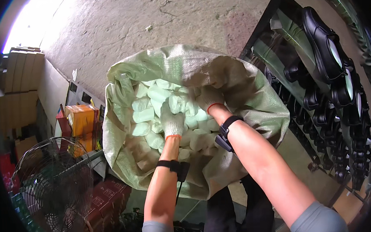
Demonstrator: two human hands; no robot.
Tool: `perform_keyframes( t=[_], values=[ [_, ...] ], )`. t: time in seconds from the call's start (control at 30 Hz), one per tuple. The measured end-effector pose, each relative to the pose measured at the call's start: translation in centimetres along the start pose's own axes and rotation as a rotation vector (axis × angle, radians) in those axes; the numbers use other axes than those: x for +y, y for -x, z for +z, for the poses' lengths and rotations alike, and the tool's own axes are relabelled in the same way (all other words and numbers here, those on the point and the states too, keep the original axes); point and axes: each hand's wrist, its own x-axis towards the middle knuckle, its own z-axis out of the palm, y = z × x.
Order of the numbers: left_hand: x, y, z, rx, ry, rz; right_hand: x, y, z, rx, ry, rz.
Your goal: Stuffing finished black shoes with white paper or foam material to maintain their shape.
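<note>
Reaching with gloved left hand (171,120) and right hand (209,98) among white pads (144,115) inside upward-opening sack (174,65), long axes at mixed angles, some left to right, cannot tell if fingers apart or clamped

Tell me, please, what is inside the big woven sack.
The sack holds many pale, rounded pieces. The gloved left hand and gloved right hand are inside too. Whatever lies beneath the top layer or the hands is covered.

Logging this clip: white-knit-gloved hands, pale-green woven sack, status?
Left hand on heaped, pale mint, rounded pieces inside sack. Right hand also inside, fingertips indistinct in shadow. Grips unclear.
</note>
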Motion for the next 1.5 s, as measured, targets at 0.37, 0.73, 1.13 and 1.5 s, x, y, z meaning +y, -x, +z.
perform_keyframes(
  t=[0.37,0.73,1.13,1.5],
  values=[
    [3.4,11.3,-3.3,-0.596,0.537,0.092,4.8,14.7,1.6,0.5,-0.372,-0.477],
    [24.0,22.8,3.2,-1.278,0.04,0.676,18.9,40.5,-25.9,0.115,-0.799,-0.275],
    [40.3,39.0,16.9,-1.556,0.345,0.67,43.3,38.3,-40.0,1.497,-0.165,0.158],
    [33.0,38.3,18.7,-1.239,0.137,0.553,43.7,35.8,-42.5,1.189,0.381,0.181]
  ],
)
